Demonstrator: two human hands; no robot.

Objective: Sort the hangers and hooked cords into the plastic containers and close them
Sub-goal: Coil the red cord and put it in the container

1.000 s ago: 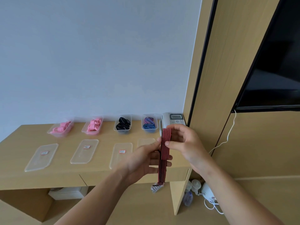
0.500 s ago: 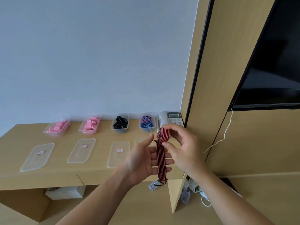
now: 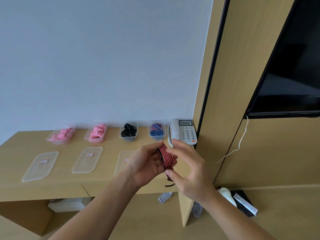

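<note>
A red-and-black striped hooked cord (image 3: 165, 157) is folded into a short bundle in front of the desk. My left hand (image 3: 147, 163) cups it from the left, fingers curled round it. My right hand (image 3: 187, 168) pinches the bundle's lower end with thumb and fingers. A black hook end (image 3: 170, 184) dangles below. Several clear containers stand along the wall: two with pink hangers (image 3: 62, 134) (image 3: 97, 132), one with black cords (image 3: 129, 130), one with blue-and-pink cords (image 3: 156, 130). Flat lids (image 3: 40, 165) (image 3: 87, 159) lie in front; a third lid (image 3: 123, 160) is partly hidden by my left hand.
A white desk phone (image 3: 185, 131) sits at the desk's right end against a wooden panel. A dark screen (image 3: 294, 75) hangs on the right wall, a white cable (image 3: 242, 135) under it. Bottles and small items lie on the floor by the desk leg (image 3: 186, 207).
The cord hung long between my hands a second ago; now it is folded up into a short bundle. Both hands stayed in front of the desk's right end.
</note>
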